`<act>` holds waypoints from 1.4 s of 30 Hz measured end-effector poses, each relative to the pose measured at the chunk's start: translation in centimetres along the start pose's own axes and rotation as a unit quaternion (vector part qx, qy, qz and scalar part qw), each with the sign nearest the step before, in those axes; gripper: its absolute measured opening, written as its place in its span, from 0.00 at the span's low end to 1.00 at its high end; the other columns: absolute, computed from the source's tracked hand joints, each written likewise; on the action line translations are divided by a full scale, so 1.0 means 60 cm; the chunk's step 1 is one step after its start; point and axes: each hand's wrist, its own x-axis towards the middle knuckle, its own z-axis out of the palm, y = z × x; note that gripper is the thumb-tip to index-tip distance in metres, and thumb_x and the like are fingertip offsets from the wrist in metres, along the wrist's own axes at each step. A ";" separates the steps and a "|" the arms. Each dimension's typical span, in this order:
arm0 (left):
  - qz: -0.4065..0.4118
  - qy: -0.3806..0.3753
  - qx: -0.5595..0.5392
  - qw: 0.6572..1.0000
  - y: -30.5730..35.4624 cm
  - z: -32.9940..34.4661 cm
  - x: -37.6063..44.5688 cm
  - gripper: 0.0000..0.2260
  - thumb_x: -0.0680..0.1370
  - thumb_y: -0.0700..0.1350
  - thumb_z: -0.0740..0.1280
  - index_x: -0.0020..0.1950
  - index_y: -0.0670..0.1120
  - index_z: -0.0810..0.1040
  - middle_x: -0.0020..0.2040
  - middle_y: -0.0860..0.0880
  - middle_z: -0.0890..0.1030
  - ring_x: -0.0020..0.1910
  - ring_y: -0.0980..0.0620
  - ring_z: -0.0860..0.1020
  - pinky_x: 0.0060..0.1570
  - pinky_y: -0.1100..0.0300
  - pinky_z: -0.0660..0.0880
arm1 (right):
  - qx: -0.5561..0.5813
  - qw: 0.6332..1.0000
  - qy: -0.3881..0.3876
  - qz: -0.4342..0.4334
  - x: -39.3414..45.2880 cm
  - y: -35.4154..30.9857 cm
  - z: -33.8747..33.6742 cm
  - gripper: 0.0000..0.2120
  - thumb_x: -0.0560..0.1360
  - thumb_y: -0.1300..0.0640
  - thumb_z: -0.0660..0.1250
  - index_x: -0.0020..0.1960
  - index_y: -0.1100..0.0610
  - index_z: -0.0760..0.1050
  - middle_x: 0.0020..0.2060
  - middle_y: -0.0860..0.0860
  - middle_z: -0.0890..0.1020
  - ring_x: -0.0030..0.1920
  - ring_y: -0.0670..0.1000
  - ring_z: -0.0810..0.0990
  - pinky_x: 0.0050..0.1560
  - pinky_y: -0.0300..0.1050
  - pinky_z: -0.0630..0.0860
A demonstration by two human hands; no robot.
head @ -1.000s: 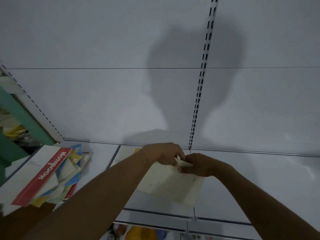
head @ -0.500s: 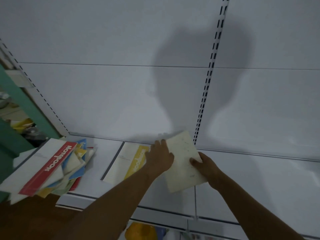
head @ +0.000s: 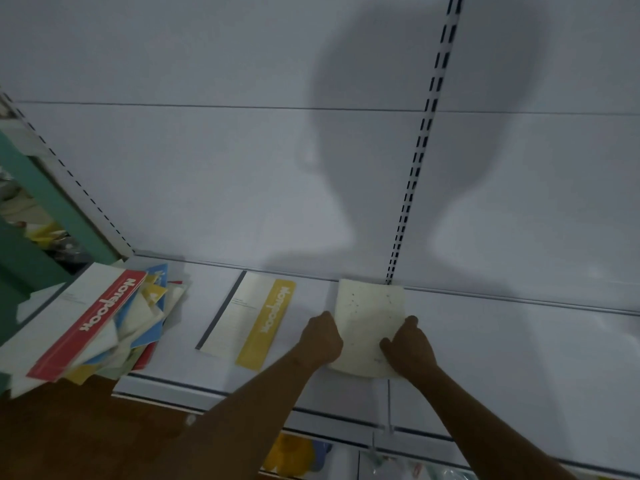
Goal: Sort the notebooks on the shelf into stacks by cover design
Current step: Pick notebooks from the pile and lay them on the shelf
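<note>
Head camera looks down past two bare forearms reaching forward to the white metal shelf (head: pixel 485 341). Left hand (head: pixel 320 339) sits at the left edge of a cream speckled notebook (head: pixel 369 318), knuckles bunched, fingers curled in against that edge. Right hand (head: pixel 408 348) is on the notebook's lower right corner, fingers bent down onto the cover and holding it. The notebook lies flat on the shelf, its far edge up against the back panel, right at the foot of the slotted white upright rail (head: pixel 420 140).

Just left of it, apart from the hands, a white notebook with a yellow band reading Notebook (head: pixel 249 320) lies flat on its own. Further left, a loose untidy pile of notebooks (head: pixel 114 327) overhangs the front of the shelf, topped by a white cover with a red Notebook band, with blue, yellow and cream covers splayed out beneath. Beyond everything, the pale grey back panel (head: pixel 207 168) carries a big dark shadow of a head and shoulders.
</note>
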 end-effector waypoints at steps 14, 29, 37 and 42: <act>-0.046 0.007 0.048 0.998 -0.024 -0.020 -0.014 0.12 0.79 0.35 0.59 0.60 0.34 0.73 0.62 0.37 0.75 0.61 0.43 0.76 0.59 0.55 0.74 | -0.062 0.996 -0.033 -0.056 0.006 -0.028 0.021 0.32 0.72 0.48 0.71 0.65 0.64 0.62 0.60 0.61 0.73 0.60 0.58 0.75 0.57 0.48 0.74; -0.035 0.084 0.005 0.996 -0.073 -0.084 -0.061 0.18 0.81 0.45 0.58 0.68 0.38 0.65 0.66 0.39 0.70 0.65 0.40 0.71 0.62 0.52 0.68 | -0.161 0.986 0.008 -0.035 0.004 -0.077 0.033 0.28 0.75 0.46 0.65 0.64 0.65 0.64 0.61 0.60 0.69 0.61 0.59 0.73 0.57 0.53 0.74; -0.091 0.231 0.020 0.968 -0.303 -0.293 -0.102 0.15 0.80 0.47 0.59 0.62 0.40 0.73 0.62 0.40 0.75 0.61 0.40 0.74 0.59 0.53 0.70 | 0.005 0.973 -0.095 -0.212 -0.079 -0.317 0.165 0.13 0.77 0.52 0.64 0.57 0.58 0.74 0.50 0.56 0.81 0.53 0.55 0.80 0.52 0.43 0.72; -0.200 0.288 0.048 0.935 -0.507 -0.396 -0.146 0.19 0.77 0.50 0.61 0.66 0.44 0.67 0.64 0.43 0.71 0.65 0.43 0.69 0.62 0.47 0.69 | 0.128 0.953 -0.210 -0.176 -0.171 -0.485 0.294 0.09 0.77 0.53 0.63 0.49 0.58 0.77 0.40 0.55 0.83 0.36 0.50 0.79 0.37 0.44 0.75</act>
